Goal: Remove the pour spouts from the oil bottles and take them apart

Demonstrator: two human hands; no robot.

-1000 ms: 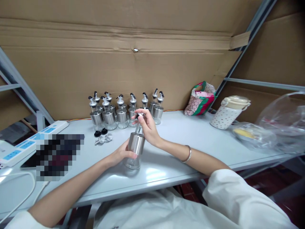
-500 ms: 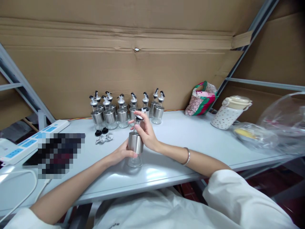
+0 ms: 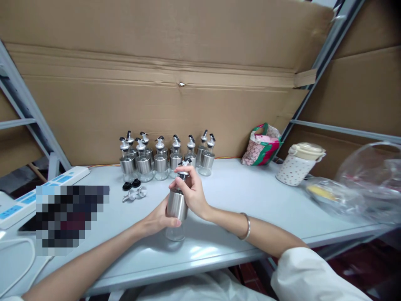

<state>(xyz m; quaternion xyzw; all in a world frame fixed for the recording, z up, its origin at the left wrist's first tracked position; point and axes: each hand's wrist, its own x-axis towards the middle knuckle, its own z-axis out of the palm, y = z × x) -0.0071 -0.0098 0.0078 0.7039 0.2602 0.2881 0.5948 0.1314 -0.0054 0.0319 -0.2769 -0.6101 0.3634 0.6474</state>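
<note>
In front of me stands a glass oil bottle point(image 3: 177, 205) with a brushed steel sleeve and a clear base, tilted slightly. My left hand point(image 3: 161, 219) is wrapped around its sleeve, thumb across the front. At the top, my right hand point(image 3: 192, 190) has its fingers closed around the silver pourer cap point(image 3: 184, 167), whose black flap shows above the fingers. The cap sits at the bottle's mouth; the fingers hide the join. Behind, several similar bottles point(image 3: 161, 165) with pourer caps stand grouped on the table.
Black stoppers point(image 3: 127, 186) and loose silver pourer parts point(image 3: 133, 194) lie left of the held bottle. Further left are a power strip point(image 3: 19, 209) and a blurred dark object. A patterned bag point(image 3: 261, 146), a dotted flask point(image 3: 297, 165) and plastic bags point(image 3: 360, 188) are at right.
My right hand has come down with the pourer cap, which now sits lower at the bottle's mouth. The whole view has shifted as my head tilted up.
</note>
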